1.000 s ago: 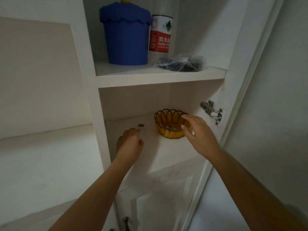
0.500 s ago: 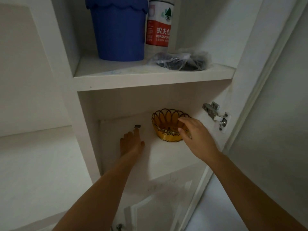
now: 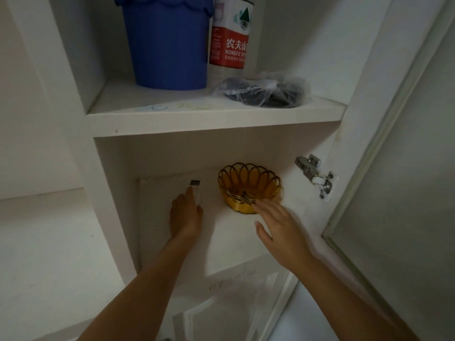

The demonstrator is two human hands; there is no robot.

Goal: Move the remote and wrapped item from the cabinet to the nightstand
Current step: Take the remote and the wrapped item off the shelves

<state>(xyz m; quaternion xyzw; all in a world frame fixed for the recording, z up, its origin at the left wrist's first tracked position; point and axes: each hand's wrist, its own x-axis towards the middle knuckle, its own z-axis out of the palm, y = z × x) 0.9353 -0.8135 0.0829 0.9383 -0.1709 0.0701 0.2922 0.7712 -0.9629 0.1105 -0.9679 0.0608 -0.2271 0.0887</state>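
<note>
A slim white remote (image 3: 196, 189) lies on the lower cabinet shelf (image 3: 234, 232), its dark top end pointing to the back. My left hand (image 3: 186, 217) rests over its near end, fingers along its left side and thumb at its right; how firm the hold is I cannot tell. My right hand (image 3: 278, 230) hovers open in front of an amber woven basket (image 3: 249, 187), fingertips at its near rim. The wrapped item (image 3: 263, 92), something dark in clear plastic, sits on the upper shelf (image 3: 211, 119) at the right.
A blue bucket (image 3: 167, 43) and a red-labelled water bottle (image 3: 230, 35) stand at the back of the upper shelf. The cabinet door (image 3: 394, 168) hangs open on the right, with a metal hinge (image 3: 314, 174) on the side wall. A closed lower door (image 3: 221, 311) is below.
My left hand has slid further in over the remote. My right hand has drawn back slightly from the basket's rim. The view has moved closer and tilted up.
</note>
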